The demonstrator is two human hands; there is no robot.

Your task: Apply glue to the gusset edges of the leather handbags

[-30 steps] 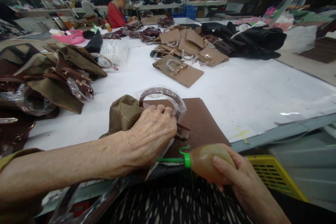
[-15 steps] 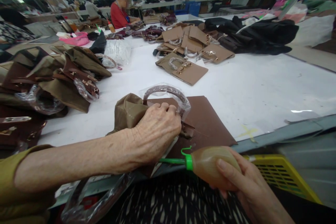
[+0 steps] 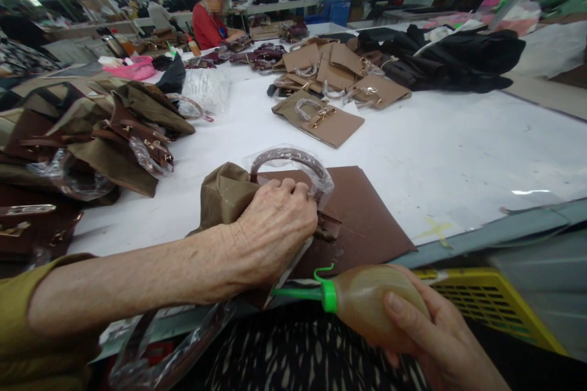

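A brown bag with olive lining lies at the table's front edge. My left hand is closed on it, just below an upright handle wrapped in clear plastic. A second wrapped handle hangs below the edge. In my right hand is a soft bottle of amber liquid with a green cap. Its thin green nozzle points left, and the tip is at the bag's near edge, beneath my left hand. Whether the tip touches the bag is hard to tell.
Brown and olive bags are heaped at the left. Tan bags lie piled further back, beside black material. A yellow crate stands below the table edge at right. A person in red sits at the far side.
The bottle in my right hand has moved slightly down and to the left. My left hand keeps its place on the bag.
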